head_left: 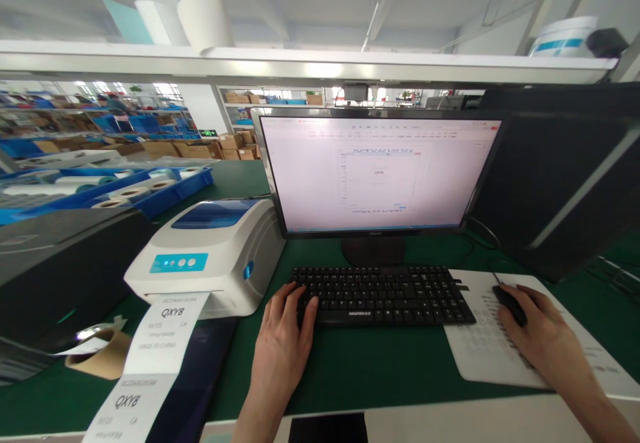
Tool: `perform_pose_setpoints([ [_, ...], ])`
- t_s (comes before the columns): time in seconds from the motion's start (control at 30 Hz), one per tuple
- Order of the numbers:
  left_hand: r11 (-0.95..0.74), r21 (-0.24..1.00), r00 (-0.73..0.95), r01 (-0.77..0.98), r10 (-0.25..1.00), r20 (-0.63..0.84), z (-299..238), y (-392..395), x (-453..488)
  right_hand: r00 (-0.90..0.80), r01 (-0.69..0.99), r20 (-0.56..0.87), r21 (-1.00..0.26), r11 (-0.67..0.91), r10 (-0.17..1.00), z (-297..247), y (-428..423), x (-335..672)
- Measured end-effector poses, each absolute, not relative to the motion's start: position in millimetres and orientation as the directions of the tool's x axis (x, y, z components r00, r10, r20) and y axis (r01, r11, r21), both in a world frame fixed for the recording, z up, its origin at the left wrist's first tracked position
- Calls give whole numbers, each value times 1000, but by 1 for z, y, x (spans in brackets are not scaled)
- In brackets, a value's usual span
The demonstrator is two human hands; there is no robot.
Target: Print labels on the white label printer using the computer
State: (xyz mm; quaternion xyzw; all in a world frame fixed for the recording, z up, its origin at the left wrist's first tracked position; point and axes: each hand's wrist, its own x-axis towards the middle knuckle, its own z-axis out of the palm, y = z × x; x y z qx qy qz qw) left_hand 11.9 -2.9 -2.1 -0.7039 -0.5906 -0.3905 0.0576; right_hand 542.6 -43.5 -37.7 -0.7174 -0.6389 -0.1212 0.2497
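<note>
My left hand (281,340) rests with its fingers spread on the left end of a black keyboard (385,293). My right hand (537,336) is wrapped over a black mouse (509,303), which sits on a white printed sheet (487,356). Behind the keyboard stands a monitor (380,173) showing a white document window. To the left, a white label printer (210,256) with a blue lid feeds out a strip of printed labels (160,336) reading QXY8.
A black box (55,263) stands at the far left, with a brown tape roll (97,356) before it. A black computer case (565,176) is on the right. Blue trays of rolls (135,190) lie behind the printer. A shelf (300,63) runs overhead.
</note>
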Motion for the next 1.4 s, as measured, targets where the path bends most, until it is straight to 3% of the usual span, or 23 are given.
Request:
perform_pose_setpoints([
  [0.43, -281, 372, -11, 884, 785, 619, -1, -4, 13, 101, 981, 548, -193, 8, 830, -35, -41, 539],
  [1.4, -292, 386, -16, 875, 779, 627, 1, -4, 13, 95, 982, 528, -188, 7, 844, -38, -41, 544],
])
